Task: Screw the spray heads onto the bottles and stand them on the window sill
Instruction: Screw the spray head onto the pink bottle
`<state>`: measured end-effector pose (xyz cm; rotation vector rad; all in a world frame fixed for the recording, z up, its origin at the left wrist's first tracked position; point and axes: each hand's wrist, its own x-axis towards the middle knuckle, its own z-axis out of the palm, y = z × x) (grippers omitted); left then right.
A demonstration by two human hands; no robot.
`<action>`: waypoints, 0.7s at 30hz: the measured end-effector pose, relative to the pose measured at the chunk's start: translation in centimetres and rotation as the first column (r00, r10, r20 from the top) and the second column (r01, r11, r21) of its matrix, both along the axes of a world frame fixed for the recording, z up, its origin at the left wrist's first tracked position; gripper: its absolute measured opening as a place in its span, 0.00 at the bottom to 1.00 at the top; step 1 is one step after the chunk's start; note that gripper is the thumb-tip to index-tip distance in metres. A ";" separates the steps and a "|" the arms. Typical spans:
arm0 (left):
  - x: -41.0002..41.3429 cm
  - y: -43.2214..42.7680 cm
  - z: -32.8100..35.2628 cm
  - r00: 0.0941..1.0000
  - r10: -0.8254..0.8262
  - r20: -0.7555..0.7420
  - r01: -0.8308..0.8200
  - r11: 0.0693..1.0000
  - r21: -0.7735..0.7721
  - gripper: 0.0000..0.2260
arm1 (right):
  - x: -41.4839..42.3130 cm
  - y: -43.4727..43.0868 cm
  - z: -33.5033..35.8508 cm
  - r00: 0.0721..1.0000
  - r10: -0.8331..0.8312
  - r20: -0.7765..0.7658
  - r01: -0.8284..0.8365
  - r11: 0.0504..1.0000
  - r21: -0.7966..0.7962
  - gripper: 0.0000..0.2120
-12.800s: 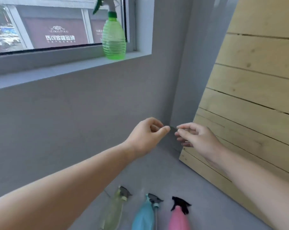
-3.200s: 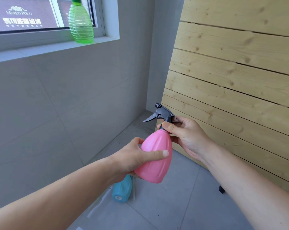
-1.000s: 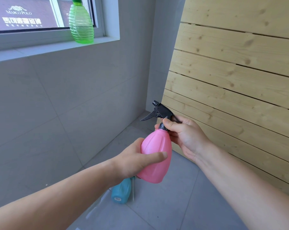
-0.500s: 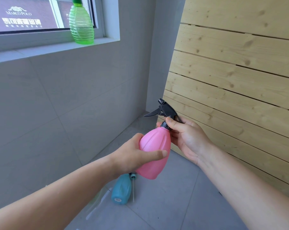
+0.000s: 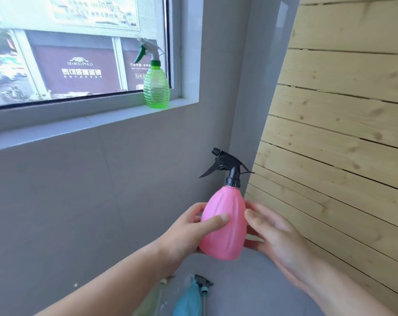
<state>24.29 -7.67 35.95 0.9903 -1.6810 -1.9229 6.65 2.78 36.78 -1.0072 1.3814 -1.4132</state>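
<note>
Nearest, at the bottom edge on the grey floor (image 5: pixel 250 290): a blue bottle (image 5: pixel 190 302) lying down, its grey spray head (image 5: pixel 202 284) beside its top, whether screwed on or loose cannot be told. Just left of it a pale yellow-green bottle (image 5: pixel 151 299), also lying, partly hidden by the left forearm.

Above these, held in the air between both hands: the pink bottle (image 5: pixel 224 224), upright, slightly tilted, with the black spray head (image 5: pixel 225 165) sitting on its neck, trigger pointing to the left. Left hand (image 5: pixel 182 233) closed around the left side of the pink body, thumb pressed flat on the front. Right hand (image 5: pixel 275 236) against the right side and lower part, fingers curled behind, thumb touching the side; gripping the same bottle.

To the right, a panel of pale wooden planks (image 5: pixel 344 133) leaning at the corner.

Further, up on the window sill (image 5: pixel 97 120): the green bottle (image 5: pixel 156 87) standing upright near the right end, white and green spray head (image 5: pixel 147 50) mounted, close to the glass of the window (image 5: pixel 68 65).
</note>
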 end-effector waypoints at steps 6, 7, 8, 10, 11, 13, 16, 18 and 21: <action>2.8 -4.2 3.5 0.988 0.073 -0.134 -0.082 0.995 -0.062 0.22 | 2.2 -5.7 3.0 0.977 0.055 -0.205 -0.077 0.992 -0.100 0.17; 3.3 -5.0 4.2 0.984 0.097 -0.148 -0.110 0.991 -0.081 0.20 | 2.4 -7.1 3.6 0.968 0.052 -0.245 -0.082 0.990 -0.114 0.17; 3.9 -6.4 5.1 0.979 0.127 -0.159 -0.145 0.984 -0.104 0.19 | 2.9 -8.9 4.5 0.961 0.047 -0.271 -0.086 0.987 -0.135 0.17; 4.8 -9.0 7.1 0.970 0.177 -0.166 -0.203 0.967 -0.156 0.17 | 4.0 -12.7 6.1 0.955 0.015 -0.296 -0.072 0.980 -0.183 0.16; 5.3 -10.5 8.2 0.966 0.201 -0.165 -0.231 0.955 -0.188 0.17 | 4.6 -14.6 7.0 0.953 0.001 -0.303 -0.068 0.976 -0.209 0.15; 6.5 -13.6 10.6 0.955 0.248 -0.164 -0.283 0.927 -0.246 0.18 | 6.0 -18.7 8.8 0.948 -0.011 -0.318 -0.073 0.965 -0.252 0.16; 8.2 -17.8 13.7 0.944 0.297 -0.145 -0.329 0.883 -0.335 0.20 | 7.3 -24.1 11.2 0.928 -0.016 -0.371 -0.099 0.952 -0.289 0.23; 9.2 -20.4 14.8 0.933 0.338 -0.126 -0.359 0.845 -0.397 0.25 | 8.0 -27.3 12.6 0.918 -0.031 -0.395 -0.104 0.943 -0.315 0.23; 9.9 -23.2 15.6 0.911 0.403 -0.090 -0.400 0.804 -0.441 0.38 | 8.8 -30.9 13.5 0.919 -0.046 -0.391 -0.099 0.934 -0.343 0.21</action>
